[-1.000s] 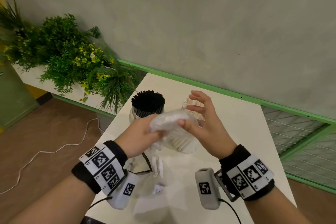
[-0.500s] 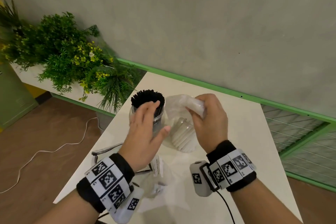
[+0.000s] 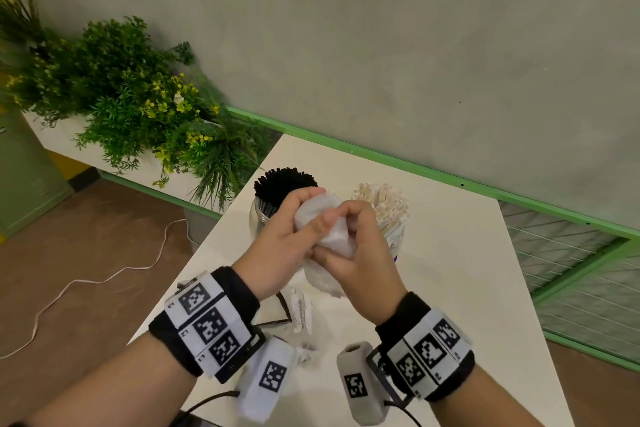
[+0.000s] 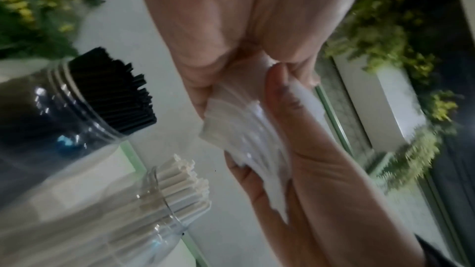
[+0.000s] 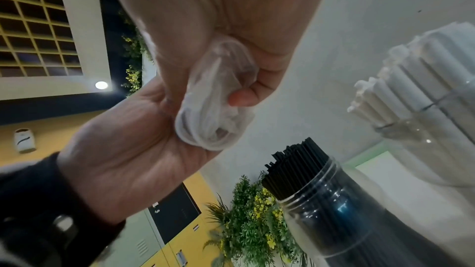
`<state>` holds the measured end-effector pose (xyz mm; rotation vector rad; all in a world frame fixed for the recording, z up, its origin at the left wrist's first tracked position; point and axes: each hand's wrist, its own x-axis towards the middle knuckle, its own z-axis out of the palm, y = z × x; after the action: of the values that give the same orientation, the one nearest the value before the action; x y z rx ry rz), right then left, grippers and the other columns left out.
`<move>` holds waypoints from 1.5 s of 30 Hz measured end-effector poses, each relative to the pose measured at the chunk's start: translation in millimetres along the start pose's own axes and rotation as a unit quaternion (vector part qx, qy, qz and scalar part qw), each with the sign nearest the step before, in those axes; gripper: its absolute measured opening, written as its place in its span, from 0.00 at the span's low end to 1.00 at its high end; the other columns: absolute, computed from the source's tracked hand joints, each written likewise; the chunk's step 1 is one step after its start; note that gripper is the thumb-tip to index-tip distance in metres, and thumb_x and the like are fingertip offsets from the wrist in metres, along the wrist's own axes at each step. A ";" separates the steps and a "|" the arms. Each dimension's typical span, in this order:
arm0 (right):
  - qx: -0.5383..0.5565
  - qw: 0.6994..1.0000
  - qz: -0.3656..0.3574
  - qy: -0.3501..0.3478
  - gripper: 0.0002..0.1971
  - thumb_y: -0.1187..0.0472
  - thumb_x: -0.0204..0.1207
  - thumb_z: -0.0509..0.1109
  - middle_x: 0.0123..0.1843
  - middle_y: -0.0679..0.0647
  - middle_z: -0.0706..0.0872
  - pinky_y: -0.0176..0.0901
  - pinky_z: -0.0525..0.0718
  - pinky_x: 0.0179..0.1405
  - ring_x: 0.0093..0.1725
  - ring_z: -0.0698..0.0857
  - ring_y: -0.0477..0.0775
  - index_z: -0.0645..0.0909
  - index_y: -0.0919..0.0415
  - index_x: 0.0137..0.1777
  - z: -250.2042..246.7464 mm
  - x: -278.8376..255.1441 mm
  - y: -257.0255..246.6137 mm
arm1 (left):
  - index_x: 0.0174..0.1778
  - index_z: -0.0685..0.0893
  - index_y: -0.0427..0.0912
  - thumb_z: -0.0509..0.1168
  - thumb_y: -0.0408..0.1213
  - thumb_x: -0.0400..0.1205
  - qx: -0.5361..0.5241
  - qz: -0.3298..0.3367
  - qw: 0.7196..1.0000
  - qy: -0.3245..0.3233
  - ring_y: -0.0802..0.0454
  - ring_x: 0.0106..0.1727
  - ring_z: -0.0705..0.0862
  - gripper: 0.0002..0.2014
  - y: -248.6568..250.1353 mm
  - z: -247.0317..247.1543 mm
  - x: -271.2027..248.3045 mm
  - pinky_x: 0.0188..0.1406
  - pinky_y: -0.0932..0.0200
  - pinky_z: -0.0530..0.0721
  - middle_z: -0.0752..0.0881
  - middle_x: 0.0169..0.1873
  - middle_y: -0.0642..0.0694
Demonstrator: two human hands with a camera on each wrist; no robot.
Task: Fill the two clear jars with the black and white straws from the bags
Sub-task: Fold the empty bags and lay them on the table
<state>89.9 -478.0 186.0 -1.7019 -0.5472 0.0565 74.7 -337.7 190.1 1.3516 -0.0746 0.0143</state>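
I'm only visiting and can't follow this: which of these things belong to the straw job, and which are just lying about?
Part of the job:
- jar of black straws
- jar of white straws
- crumpled clear bag, gripped by left hand and right hand

Just lying about:
- plants
- white cable on the floor
- plastic scraps on the table

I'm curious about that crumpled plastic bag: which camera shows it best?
The right wrist view: the crumpled plastic bag fills the middle, sharp, its folds visible between both hands. The left wrist view shows it blurred; the head view shows only a small white wad mostly covered by fingers.
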 end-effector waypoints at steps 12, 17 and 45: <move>-0.279 0.947 -0.115 0.109 0.27 0.51 0.74 0.71 0.67 0.53 0.70 0.35 0.68 0.71 0.68 0.70 0.48 0.68 0.59 0.70 -5.9 -5.0 15.2 | 0.51 0.71 0.53 0.69 0.36 0.79 0.001 0.056 0.986 0.154 0.53 0.51 0.84 0.13 -5.6 -2.9 10.3 0.39 0.61 0.85 0.81 0.52 0.48; -0.136 0.988 -0.058 0.042 0.30 0.53 0.77 0.68 0.73 0.35 0.69 0.29 0.68 0.71 0.74 0.69 0.36 0.59 0.38 0.75 1.0 -10.8 24.6 | 0.52 0.72 0.49 0.69 0.43 0.74 0.016 0.028 0.998 0.051 0.56 0.49 0.85 0.15 -0.1 -5.3 8.4 0.46 0.57 0.86 0.83 0.48 0.50; 0.215 0.970 0.107 0.045 0.32 0.58 0.46 0.83 0.43 0.55 0.72 0.42 0.80 0.37 0.41 0.73 0.54 0.66 0.56 0.46 -18.7 16.3 21.9 | 0.48 0.84 0.42 0.78 0.37 0.68 0.009 0.061 0.998 -0.006 0.54 0.52 0.88 0.15 15.3 23.7 -8.1 0.44 0.63 0.84 0.89 0.51 0.46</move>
<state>117.6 -491.1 173.7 -1.3239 -0.2560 0.2357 64.7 -357.3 209.6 1.3641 -0.1677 0.1089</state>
